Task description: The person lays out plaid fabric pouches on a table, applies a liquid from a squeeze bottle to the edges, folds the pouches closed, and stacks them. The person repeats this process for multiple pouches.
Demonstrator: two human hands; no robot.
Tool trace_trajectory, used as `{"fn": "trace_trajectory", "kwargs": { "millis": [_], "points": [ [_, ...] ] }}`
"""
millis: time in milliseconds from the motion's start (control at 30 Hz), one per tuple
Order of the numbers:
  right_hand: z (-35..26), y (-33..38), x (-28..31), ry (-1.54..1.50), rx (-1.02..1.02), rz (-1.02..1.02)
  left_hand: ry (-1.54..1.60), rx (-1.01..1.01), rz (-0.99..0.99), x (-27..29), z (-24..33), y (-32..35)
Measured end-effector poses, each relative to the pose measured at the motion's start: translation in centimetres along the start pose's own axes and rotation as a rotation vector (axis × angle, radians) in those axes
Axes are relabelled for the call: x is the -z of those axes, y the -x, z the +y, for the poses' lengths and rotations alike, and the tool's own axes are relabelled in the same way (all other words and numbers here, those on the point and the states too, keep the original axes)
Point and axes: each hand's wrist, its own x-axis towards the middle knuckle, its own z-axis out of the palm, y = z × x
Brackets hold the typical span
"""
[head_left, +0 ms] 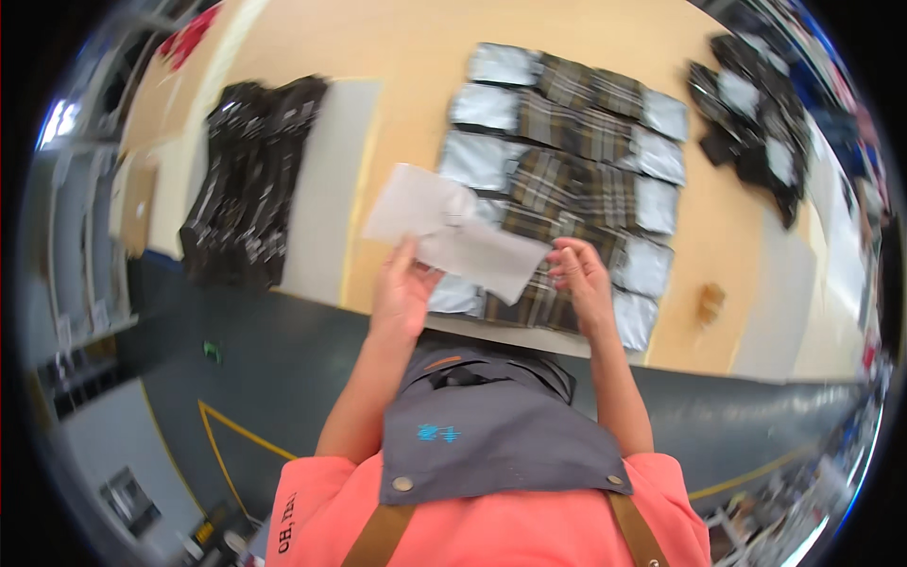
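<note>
A thin white sheet (491, 255), creased near its middle, stretches between my two hands above the table's near edge. My left hand (408, 291) closes its thumb and fingers on the lower left edge of the sheet. At the right end, my right hand (581, 279) pinches the sheet's corner between curled fingertips. Below lie several folded brown plaid cloth pieces (557, 118) in rows, flanked by silvery-white packets (477, 161) on the left and more packets (657, 203) on the right. The sheet hides part of the left packets and plaid.
Dark glossy packages (250, 180) lie in a long pile at the table's left. Another black glossy heap (756, 113) with pale patches sits far right. A small tan object (710, 302) rests near the right front of the table (406, 104). A red item (189, 40) is far left.
</note>
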Motion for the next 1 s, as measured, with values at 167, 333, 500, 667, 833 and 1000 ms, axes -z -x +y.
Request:
{"fn": "trace_trajectory", "kwargs": {
  "millis": [167, 333, 500, 667, 833, 1000],
  "points": [
    [1.9, 1.9, 21.5, 0.796, 0.219, 0.715, -0.286, -0.301, -0.314, 3.3, -2.4, -1.4],
    [9.0, 5.0, 38.7, 1.041, 0.051, 1.031, -0.313, -0.148, -0.061, -2.2, -5.0, -1.7],
    [6.3, 2.3, 38.4, 0.467, -0.134, 0.684, -0.778, -0.316, -0.224, -5.3, -7.7, -2.3],
    [4.8, 1.1, 38.0, -0.036, -0.013, 0.576, -1.330, -0.545, -0.205, -9.1, -10.4, -2.5],
    [-4.2, 2.5, 24.8, -0.669, 0.170, 0.287, -1.416, -0.749, -0.333, -10.6, -12.1, -2.3],
    [-6.2, 3.0, 15.9, -0.778, 0.227, 0.172, -1.301, -0.614, -0.346, -11.8, -11.7, -0.5]
  ]
}}
